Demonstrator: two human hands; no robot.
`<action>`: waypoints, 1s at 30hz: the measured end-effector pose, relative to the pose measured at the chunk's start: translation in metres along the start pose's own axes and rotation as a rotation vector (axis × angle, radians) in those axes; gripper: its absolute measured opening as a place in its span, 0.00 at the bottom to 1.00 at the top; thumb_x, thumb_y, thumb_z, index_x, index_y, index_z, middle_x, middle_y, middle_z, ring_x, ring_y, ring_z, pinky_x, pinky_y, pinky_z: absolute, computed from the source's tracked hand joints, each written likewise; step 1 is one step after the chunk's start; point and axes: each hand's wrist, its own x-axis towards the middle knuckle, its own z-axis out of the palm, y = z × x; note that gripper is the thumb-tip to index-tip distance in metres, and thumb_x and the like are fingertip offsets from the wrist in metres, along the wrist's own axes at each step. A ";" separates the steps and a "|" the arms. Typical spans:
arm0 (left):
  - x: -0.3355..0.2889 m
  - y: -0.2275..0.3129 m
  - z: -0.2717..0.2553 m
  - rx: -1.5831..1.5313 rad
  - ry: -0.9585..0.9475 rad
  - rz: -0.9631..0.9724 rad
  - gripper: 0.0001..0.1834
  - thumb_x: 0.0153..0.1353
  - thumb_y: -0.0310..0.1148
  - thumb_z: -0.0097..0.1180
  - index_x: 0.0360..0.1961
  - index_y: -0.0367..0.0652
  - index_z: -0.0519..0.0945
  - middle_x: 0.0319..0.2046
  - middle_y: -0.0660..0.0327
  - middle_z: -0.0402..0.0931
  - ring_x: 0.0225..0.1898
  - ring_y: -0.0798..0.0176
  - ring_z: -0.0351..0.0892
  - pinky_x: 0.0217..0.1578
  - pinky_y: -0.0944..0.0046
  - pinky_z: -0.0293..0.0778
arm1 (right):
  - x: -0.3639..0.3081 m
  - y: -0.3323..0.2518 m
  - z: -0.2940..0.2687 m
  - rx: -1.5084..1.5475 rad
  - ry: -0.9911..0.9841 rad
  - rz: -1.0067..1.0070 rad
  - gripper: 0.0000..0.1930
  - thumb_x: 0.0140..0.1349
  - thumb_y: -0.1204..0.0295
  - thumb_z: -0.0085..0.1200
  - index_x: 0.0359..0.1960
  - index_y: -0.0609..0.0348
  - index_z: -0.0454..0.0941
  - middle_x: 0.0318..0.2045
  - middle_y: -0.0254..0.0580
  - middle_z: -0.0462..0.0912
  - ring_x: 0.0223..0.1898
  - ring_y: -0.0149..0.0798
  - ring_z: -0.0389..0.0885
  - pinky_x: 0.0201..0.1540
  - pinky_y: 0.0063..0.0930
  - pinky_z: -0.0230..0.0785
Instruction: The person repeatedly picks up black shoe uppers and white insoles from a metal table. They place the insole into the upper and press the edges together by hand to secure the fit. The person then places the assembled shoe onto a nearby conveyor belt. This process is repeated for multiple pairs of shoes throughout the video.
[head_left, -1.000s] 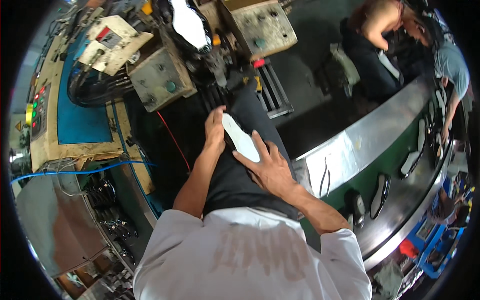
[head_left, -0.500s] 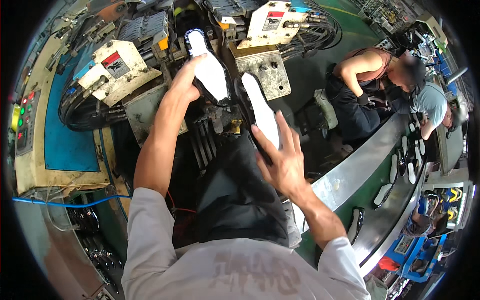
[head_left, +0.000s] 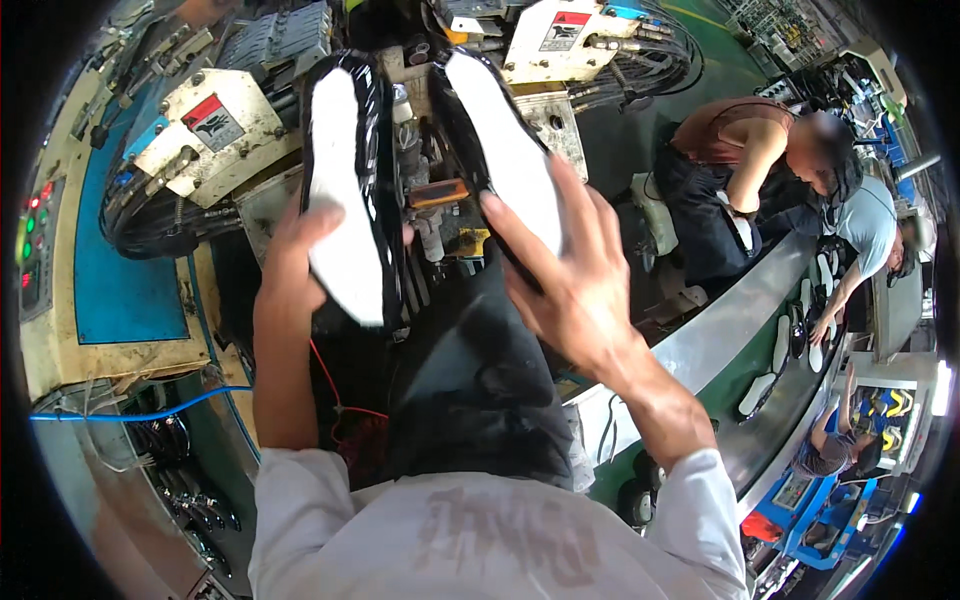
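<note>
In my left hand (head_left: 292,262) is a glossy black shoe upper (head_left: 345,170) with its white insole side up. The thumb presses on the white insole, and the other fingers wrap underneath, partly hidden. A second black shoe upper (head_left: 505,140), also white side up, is gripped in my right hand (head_left: 585,280), the fingers and thumb closed about its near end. The two uppers lie side by side, apart from each other, toes away from me. Beneath and between them shows the middle of a machine with a metal post (head_left: 403,105) and an orange-brown block (head_left: 437,192).
Worn cream machine housings (head_left: 207,125) (head_left: 560,40) with black hoses flank the uppers. A control panel (head_left: 38,240) stands at the left. On the right, a metal-edged conveyor (head_left: 690,350) carries several uppers (head_left: 780,345); two co-workers (head_left: 735,150) (head_left: 865,215) sit beyond it.
My left hand has drawn its upper away from the machine, left and toward me. The right upper has risen a little and moved farther off. One co-worker's arm now stretches over the conveyor.
</note>
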 end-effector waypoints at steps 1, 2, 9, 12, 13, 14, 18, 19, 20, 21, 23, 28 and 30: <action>-0.023 -0.003 0.010 -0.089 0.040 0.035 0.46 0.66 0.44 0.60 0.78 0.26 0.58 0.63 0.28 0.77 0.55 0.29 0.87 0.58 0.35 0.85 | 0.018 -0.002 0.015 0.020 0.013 -0.010 0.43 0.52 0.72 0.74 0.73 0.25 0.77 0.77 0.68 0.60 0.62 0.75 0.74 0.60 0.59 0.80; -0.043 -0.007 0.018 -0.186 0.074 0.073 0.47 0.65 0.42 0.61 0.78 0.27 0.57 0.62 0.28 0.77 0.52 0.28 0.88 0.54 0.34 0.88 | 0.036 -0.003 0.031 0.030 0.023 -0.022 0.42 0.55 0.71 0.73 0.74 0.25 0.76 0.77 0.67 0.60 0.61 0.75 0.73 0.60 0.59 0.80; -0.164 -0.058 0.012 -0.470 0.082 0.072 0.63 0.65 0.76 0.58 0.83 0.38 0.54 0.70 0.32 0.69 0.60 0.27 0.82 0.60 0.26 0.80 | 0.089 -0.011 0.144 -0.021 0.079 0.044 0.40 0.60 0.67 0.70 0.76 0.25 0.72 0.79 0.69 0.56 0.62 0.78 0.70 0.65 0.62 0.75; -0.191 -0.071 0.006 -0.454 0.200 0.030 0.59 0.67 0.73 0.57 0.81 0.36 0.57 0.67 0.32 0.73 0.56 0.28 0.85 0.58 0.29 0.82 | 0.085 -0.017 0.152 0.042 0.102 0.132 0.40 0.62 0.66 0.70 0.77 0.25 0.71 0.79 0.71 0.55 0.64 0.79 0.69 0.66 0.64 0.73; -0.196 -0.074 0.011 -0.501 0.278 0.014 0.56 0.69 0.71 0.55 0.80 0.34 0.60 0.65 0.32 0.75 0.54 0.29 0.86 0.56 0.31 0.84 | 0.082 -0.014 0.156 0.061 0.122 0.109 0.40 0.63 0.65 0.70 0.77 0.25 0.71 0.79 0.71 0.55 0.64 0.79 0.69 0.66 0.65 0.73; -0.201 -0.076 0.014 -0.485 0.302 -0.004 0.56 0.69 0.71 0.54 0.80 0.33 0.60 0.65 0.31 0.75 0.54 0.29 0.86 0.55 0.31 0.84 | 0.074 -0.011 0.166 0.056 0.157 0.096 0.41 0.62 0.66 0.70 0.78 0.24 0.70 0.79 0.72 0.55 0.64 0.79 0.69 0.66 0.65 0.73; -0.210 -0.090 0.014 -0.483 0.321 -0.032 0.55 0.70 0.71 0.51 0.78 0.31 0.61 0.63 0.31 0.77 0.51 0.31 0.88 0.53 0.33 0.86 | 0.074 -0.018 0.166 -0.046 0.036 0.043 0.40 0.64 0.64 0.68 0.78 0.24 0.69 0.79 0.72 0.55 0.64 0.78 0.70 0.66 0.63 0.73; -0.211 -0.091 0.020 -0.476 0.331 -0.026 0.53 0.72 0.71 0.48 0.77 0.30 0.63 0.61 0.31 0.78 0.49 0.33 0.89 0.51 0.34 0.86 | 0.079 -0.020 0.165 -0.063 -0.012 0.048 0.39 0.64 0.63 0.67 0.78 0.24 0.69 0.79 0.72 0.56 0.64 0.78 0.70 0.66 0.63 0.73; -0.211 -0.091 0.024 -0.471 0.340 -0.021 0.53 0.73 0.71 0.45 0.75 0.28 0.65 0.60 0.31 0.80 0.47 0.35 0.90 0.49 0.35 0.87 | 0.084 -0.018 0.167 -0.092 0.022 0.030 0.39 0.65 0.63 0.67 0.78 0.25 0.69 0.79 0.72 0.56 0.64 0.78 0.70 0.66 0.63 0.73; -0.211 -0.094 0.025 -0.540 0.346 -0.050 0.51 0.75 0.69 0.44 0.76 0.28 0.64 0.59 0.31 0.80 0.47 0.35 0.90 0.51 0.35 0.87 | 0.085 -0.015 0.168 -0.123 0.048 0.017 0.38 0.65 0.63 0.66 0.78 0.25 0.69 0.79 0.72 0.56 0.64 0.78 0.70 0.66 0.63 0.73; -0.212 -0.098 0.025 -0.513 0.325 -0.064 0.48 0.77 0.66 0.42 0.77 0.29 0.63 0.60 0.30 0.80 0.49 0.32 0.90 0.53 0.33 0.86 | 0.081 -0.021 0.168 -0.094 0.057 0.002 0.38 0.66 0.65 0.65 0.78 0.26 0.69 0.79 0.72 0.58 0.66 0.80 0.68 0.68 0.65 0.71; -0.205 -0.098 0.037 -0.405 0.263 0.004 0.48 0.73 0.60 0.56 0.80 0.38 0.56 0.58 0.34 0.79 0.50 0.27 0.88 0.50 0.32 0.87 | 0.070 -0.007 0.168 -0.064 0.183 -0.216 0.35 0.64 0.69 0.61 0.76 0.50 0.72 0.75 0.68 0.65 0.76 0.70 0.63 0.80 0.61 0.54; -0.195 -0.097 0.033 -0.468 0.205 -0.030 0.50 0.72 0.63 0.57 0.80 0.35 0.58 0.60 0.32 0.78 0.50 0.28 0.88 0.50 0.32 0.87 | 0.073 -0.005 0.175 -0.078 0.214 -0.224 0.34 0.65 0.70 0.61 0.75 0.51 0.73 0.74 0.68 0.67 0.77 0.68 0.64 0.80 0.60 0.54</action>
